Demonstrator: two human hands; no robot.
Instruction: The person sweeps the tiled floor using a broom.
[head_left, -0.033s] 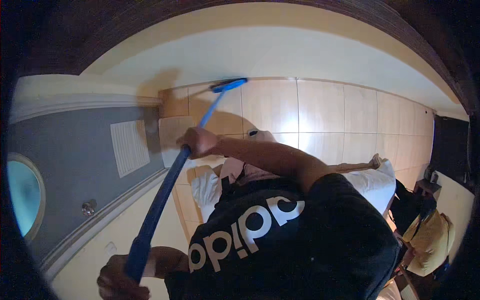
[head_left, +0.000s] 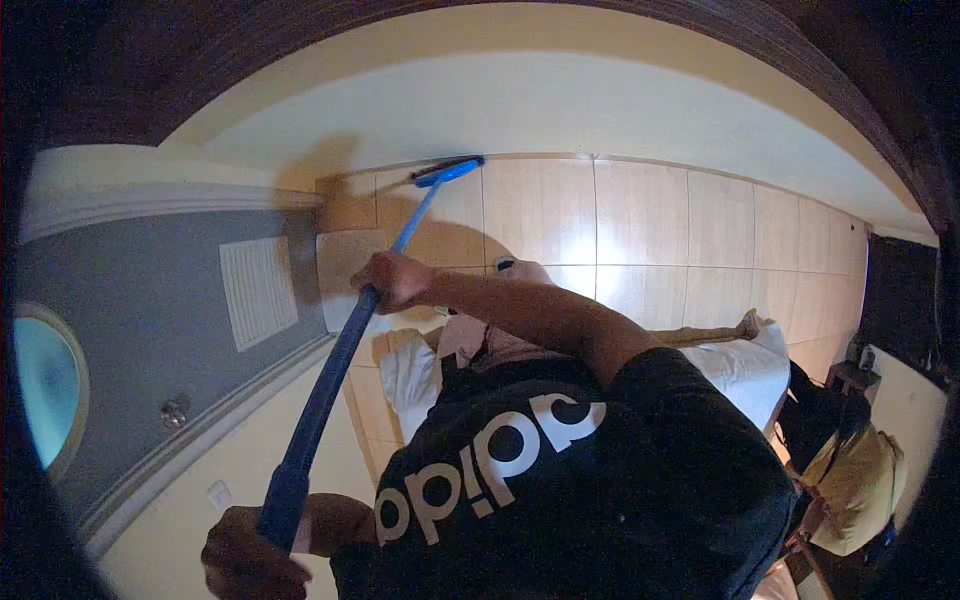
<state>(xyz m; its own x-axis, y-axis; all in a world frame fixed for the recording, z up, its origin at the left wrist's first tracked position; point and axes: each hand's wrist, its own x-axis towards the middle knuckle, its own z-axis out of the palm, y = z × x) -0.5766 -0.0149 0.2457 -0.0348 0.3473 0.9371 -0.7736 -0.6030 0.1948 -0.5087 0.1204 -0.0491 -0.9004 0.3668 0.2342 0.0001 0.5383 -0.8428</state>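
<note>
I hold a long-handled broom (head_left: 335, 370) with both hands, its dark blue grip running up from the lower left. My left hand (head_left: 255, 555) is wrapped round the grip's end. Further along the handle, my right hand (head_left: 398, 282) is closed round it, where the dark grip gives way to a lighter blue pole. The bright blue broom head (head_left: 452, 172) with dark bristles is on the tiled floor (head_left: 540, 210), against the foot of the pale wall (head_left: 540, 100).
A grey door (head_left: 150, 300) with a white vent grille (head_left: 260, 293), a round knob (head_left: 174, 411) and an oval window (head_left: 45, 385) is on the left. Behind my right side are a white cloth-covered surface (head_left: 745, 365) and a yellow cushion (head_left: 860, 490). A dark edge hangs overhead.
The broom head has shifted slightly left along the foot of the wall. Both hands keep their hold on the handle.
</note>
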